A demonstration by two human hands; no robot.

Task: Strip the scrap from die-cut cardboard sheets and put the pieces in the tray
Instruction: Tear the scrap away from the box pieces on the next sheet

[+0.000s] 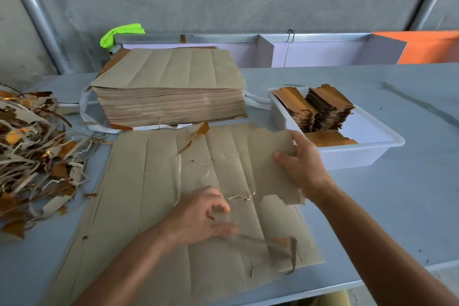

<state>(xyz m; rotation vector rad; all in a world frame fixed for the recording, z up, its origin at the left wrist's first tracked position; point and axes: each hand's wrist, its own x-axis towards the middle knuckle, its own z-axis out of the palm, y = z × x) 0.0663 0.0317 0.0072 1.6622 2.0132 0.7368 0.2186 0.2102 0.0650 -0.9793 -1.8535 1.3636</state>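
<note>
A brown die-cut cardboard sheet [149, 196] lies flat on the table before me, scored into long strips. My right hand [301, 165] grips a cut piece [270, 164] at the sheet's right side, lifted off the sheet. My left hand [203, 216] pinches a thin scrap strip [268, 243], blurred by motion, near the sheet's front right. A white tray [347, 154] stands to the right and holds stacks of gold-faced pieces [325, 109].
A thick stack of uncut sheets [169, 87] sits behind the working sheet. A heap of scrap strips [32, 156] covers the table's left. A wall with purple panels and a green cloth [121, 32] runs along the back. The table's front edge is close.
</note>
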